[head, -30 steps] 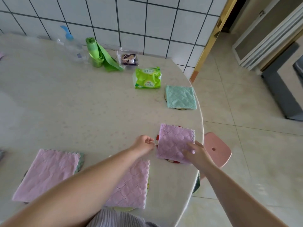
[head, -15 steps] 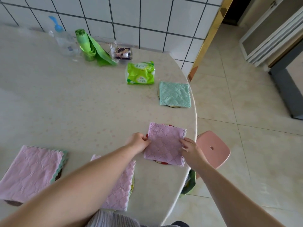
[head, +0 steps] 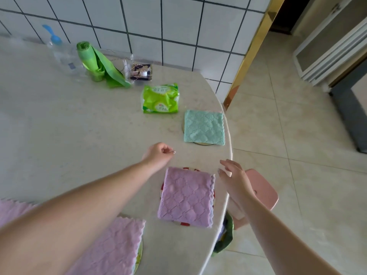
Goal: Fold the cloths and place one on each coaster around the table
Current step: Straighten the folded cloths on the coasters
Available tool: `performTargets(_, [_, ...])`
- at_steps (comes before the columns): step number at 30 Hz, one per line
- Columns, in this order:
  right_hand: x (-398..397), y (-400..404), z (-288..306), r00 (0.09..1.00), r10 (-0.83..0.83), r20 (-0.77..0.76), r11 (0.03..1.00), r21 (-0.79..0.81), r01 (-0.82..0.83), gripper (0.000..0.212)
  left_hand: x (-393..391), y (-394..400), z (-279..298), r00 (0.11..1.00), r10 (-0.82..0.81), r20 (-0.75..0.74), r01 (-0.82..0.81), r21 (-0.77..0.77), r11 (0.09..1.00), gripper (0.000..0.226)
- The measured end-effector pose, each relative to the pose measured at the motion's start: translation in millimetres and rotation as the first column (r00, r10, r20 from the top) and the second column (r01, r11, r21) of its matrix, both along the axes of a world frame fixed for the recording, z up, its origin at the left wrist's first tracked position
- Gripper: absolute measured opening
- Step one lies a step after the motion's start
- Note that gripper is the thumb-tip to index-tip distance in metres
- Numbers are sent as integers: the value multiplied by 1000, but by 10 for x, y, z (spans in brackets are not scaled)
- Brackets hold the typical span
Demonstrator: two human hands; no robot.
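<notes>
Resting flat on the red-patterned coaster [head: 162, 187], the folded pink cloth [head: 186, 197] lies near the table's [head: 79, 126] curved right-hand edge, and neither hand holds it. The left hand [head: 158, 155] hovers just beyond the cloth's far left corner, fingers loosely curled with nothing in them; the right hand [head: 232, 176] hangs just past the cloth's scalloped right edge, fingers relaxed and spread, out over the table rim and the pink stool [head: 264, 193] below.

Risk comes mainly from that rim. The cloth sits close to the drop, and a careless sweep of the right forearm could, I judge, drag it off the coaster or over the side. A brush from the left arm could likewise shift the second folded pink cloth [head: 111, 249], which lies nearer the person than the red coaster and partly under that arm. The top fold looks soft and could spring open if snagged.

Roughly rectangular, the cloth runs its long axis from the person toward the tiled wall, leaning slightly left at the near end, scalloped edge to the right. Beyond it, toward the wall, a mint-green cloth [head: 204, 128] covers another coaster [head: 202, 143] whose edge peeps out, beside a green tissue pack [head: 160, 99].
</notes>
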State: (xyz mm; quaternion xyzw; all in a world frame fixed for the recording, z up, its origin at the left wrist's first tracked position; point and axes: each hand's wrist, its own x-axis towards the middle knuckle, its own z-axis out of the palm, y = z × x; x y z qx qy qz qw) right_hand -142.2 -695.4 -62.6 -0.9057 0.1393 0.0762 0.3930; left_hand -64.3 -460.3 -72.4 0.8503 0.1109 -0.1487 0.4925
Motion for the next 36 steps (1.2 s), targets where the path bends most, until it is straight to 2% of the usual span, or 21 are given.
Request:
performTargets(3, [365,-101,16,999,12,-36,1000,2,-12,46,334,-207,98,998,26,-48,-29,-66,997,12])
performTargets(6, [676,-155,-16,996,39,-81,999,24,-37,54,571,-354,69,995,50,-89,-58,-82,995,21])
performTargets(12, [987,-182,-175,997,-3,-80,996,89,10,45,846,-502,-101,982,105,-159,-126,-127,984,12])
performTargets(22, [1209,-258,-271,992,-44,-121,995,81,54,39,1019,-524,-131,997,30,-70,-37,-103,994,33])
performTargets(28, [1123,-202,-219,997,-45,-60,996,79,50,36,1060,-546,-154,995,38,96,-33,-55,998,36])
performTargets(32, [1028,-169,-224,996,-75,-52,993,87,80,36,1040,-555,-161,993,-28,119,29,-13,999,44])
performTargets(36, [1134,-232,-200,998,-66,3,995,79,65,31,1130,-593,-146,989,-45,142,51,-36,998,52])
